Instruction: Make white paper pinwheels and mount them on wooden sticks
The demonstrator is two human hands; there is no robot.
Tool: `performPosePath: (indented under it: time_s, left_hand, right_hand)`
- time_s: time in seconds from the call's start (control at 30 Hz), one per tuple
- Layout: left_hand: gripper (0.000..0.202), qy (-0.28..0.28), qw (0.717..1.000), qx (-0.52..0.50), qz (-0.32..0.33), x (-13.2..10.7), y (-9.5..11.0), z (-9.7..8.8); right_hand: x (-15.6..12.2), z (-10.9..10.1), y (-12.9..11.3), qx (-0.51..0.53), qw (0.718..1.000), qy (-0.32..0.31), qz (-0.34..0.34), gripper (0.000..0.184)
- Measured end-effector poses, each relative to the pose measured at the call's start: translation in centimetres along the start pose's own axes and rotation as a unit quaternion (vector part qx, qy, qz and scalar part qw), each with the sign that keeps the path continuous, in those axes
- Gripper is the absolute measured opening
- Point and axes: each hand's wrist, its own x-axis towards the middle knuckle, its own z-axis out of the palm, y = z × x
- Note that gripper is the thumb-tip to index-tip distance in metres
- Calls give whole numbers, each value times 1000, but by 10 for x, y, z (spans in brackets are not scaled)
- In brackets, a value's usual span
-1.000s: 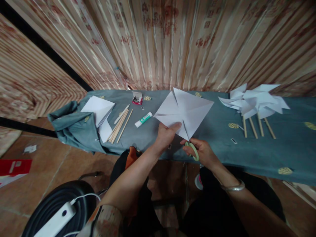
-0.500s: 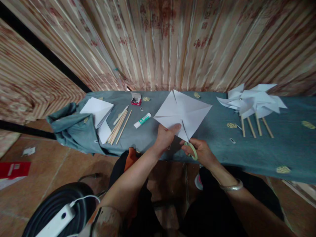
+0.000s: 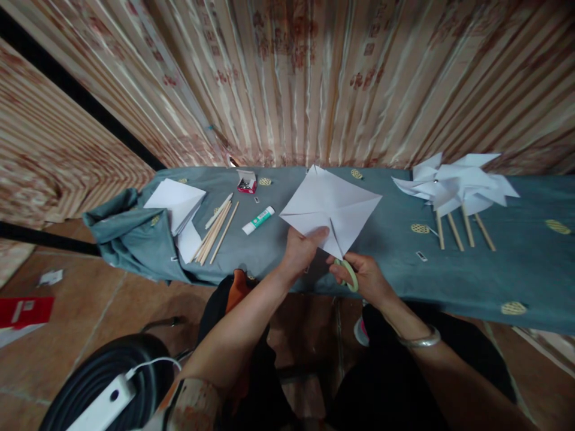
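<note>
A white square sheet of paper (image 3: 345, 197), turned like a diamond, is held above the front of the table. Slits run inward from its corners. My left hand (image 3: 300, 248) pinches its lower left edge, thumb on top. My right hand (image 3: 362, 276) grips the pale green handles of a pair of scissors (image 3: 351, 278). The blades lie along the paper's lower corner, pointing toward its middle. Part of the scissors is hidden by my fingers and the paper.
Left on the cloth-covered table (image 3: 386, 251) lie folded white papers (image 3: 175, 197), several wooden sticks (image 3: 215, 233), a glue stick (image 3: 258, 220) and a small open red-and-white box (image 3: 247, 181). Several paper pinwheels (image 3: 462, 185) on sticks lie at the right. A pleated curtain (image 3: 287, 84) hangs behind.
The paper's right and top corners have shifted slightly. Both hands keep almost the same place and grip, and the view has moved a little.
</note>
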Motion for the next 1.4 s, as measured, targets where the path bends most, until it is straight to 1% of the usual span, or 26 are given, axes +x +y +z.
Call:
performPosePath:
  time_s: [0.27, 0.4, 0.67, 0.83, 0.97, 1.07, 1.2, 1.3, 1.4]
  left_hand:
    - [18, 0, 1000, 15, -3, -1, 0, 1]
    - [17, 4, 1000, 15, -15, -1, 1, 1]
    - [19, 9, 1000, 14, -11, -1, 1, 2]
    - [22, 7, 1000, 11, -11, 0, 0, 0]
    - [22, -5, 1000, 1, -11, -1, -2, -1]
    - [20, 5, 1000, -4, -6, 0, 0, -2]
    - [22, 41, 999, -10, -5, 7, 9, -8]
    - [20, 55, 998, -11, 2, 13, 20, -16]
    - [22, 64, 998, -5, 16, 16, 30, -27]
  right_hand:
    - [0, 1, 0, -2, 1000, 11, 8, 50]
    - [1, 1, 0, -12, 1000, 12, -2, 50]
    - [0, 0, 0, -15, 1000, 8, -5, 49]
    - [1, 1, 0, -20, 1000, 8, -8, 47]
    - [2, 0, 3, -17, 1000, 4, -12, 46]
    - [0, -2, 5, -16, 999, -30, -12, 45]
    - [-4, -9, 1, -37, 995, -94, 8, 46]
    - [-7, -23, -4, -48, 990, -132, 17, 48]
    - [-10, -41, -9, -67, 985, -152, 41, 54]
